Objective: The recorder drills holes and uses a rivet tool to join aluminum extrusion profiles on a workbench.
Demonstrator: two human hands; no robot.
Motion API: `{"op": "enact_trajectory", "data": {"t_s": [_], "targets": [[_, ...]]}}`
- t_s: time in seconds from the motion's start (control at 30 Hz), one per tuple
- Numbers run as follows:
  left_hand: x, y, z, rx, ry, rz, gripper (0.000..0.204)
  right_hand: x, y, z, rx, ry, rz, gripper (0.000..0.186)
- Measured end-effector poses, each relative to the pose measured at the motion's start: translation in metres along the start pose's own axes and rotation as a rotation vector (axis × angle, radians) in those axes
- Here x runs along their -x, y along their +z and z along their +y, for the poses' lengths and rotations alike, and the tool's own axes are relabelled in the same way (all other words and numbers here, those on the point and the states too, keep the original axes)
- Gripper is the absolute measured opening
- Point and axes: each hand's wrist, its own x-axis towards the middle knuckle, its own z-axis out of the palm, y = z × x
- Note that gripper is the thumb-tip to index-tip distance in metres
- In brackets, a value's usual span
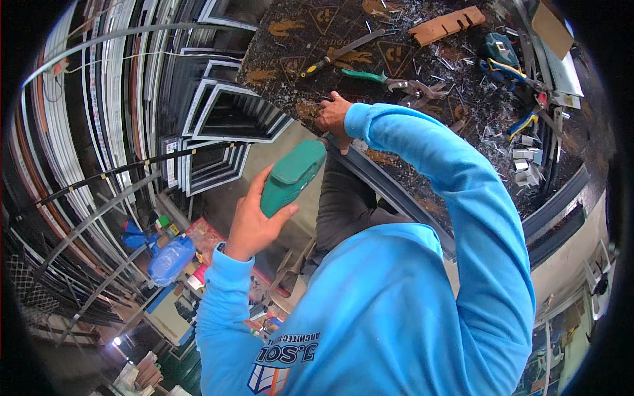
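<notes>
My left hand (254, 221) is wrapped round a green power tool (294, 173) with a bulky, rounded body; its exact kind cannot be made out. The tool's front end comes close to the end of a long dark metal profile (386, 181), which lies along the near edge of the worktable. My right hand (335, 120) grips the profile near that end, fingers bent and partly hidden. Beyond it on the table lie green-handled snips (396, 82) and a file with a yellow-and-black handle (340, 53).
Metal shavings litter the dark worktable (304, 30). A notched wooden block (448, 25), blue-and-yellow pliers (525, 122) and small metal brackets (526, 173) lie on it. At left stand angled frames (238, 112) and racks of long profiles (112, 99). A blue container (172, 261) sits lower left.
</notes>
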Motion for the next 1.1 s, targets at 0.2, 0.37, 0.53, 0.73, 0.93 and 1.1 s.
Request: {"op": "enact_trajectory", "data": {"t_s": [0.2, 0.37, 0.53, 0.73, 0.93, 1.1], "targets": [[0.001, -0.001, -0.003, -0.012, 0.015, 0.013, 0.079, -0.002, 0.002, 0.000, 0.013, -0.009, 0.037, 0.092], [-0.002, -0.006, 0.001, -0.030, 0.017, -0.030, 0.080, -0.001, 0.000, 0.001, 0.005, 0.000, 0.014, 0.093], [-0.003, -0.007, 0.004, -0.042, 0.035, -0.025, 0.080, -0.002, 0.001, -0.001, 0.021, 0.017, 0.016, 0.092], [-0.011, -0.005, 0.015, -0.033, 0.015, -0.059, 0.078, -0.005, 0.000, -0.003, 0.021, 0.020, -0.023, 0.095], [-0.011, 0.008, 0.023, -0.126, 0.061, -0.059, 0.076, -0.006, 0.002, -0.004, 0.025, 0.032, -0.012, 0.094], [-0.003, 0.017, 0.024, -0.090, -0.056, 0.011, 0.075, -0.001, -0.003, -0.005, -0.014, 0.012, 0.009, 0.092]]}}
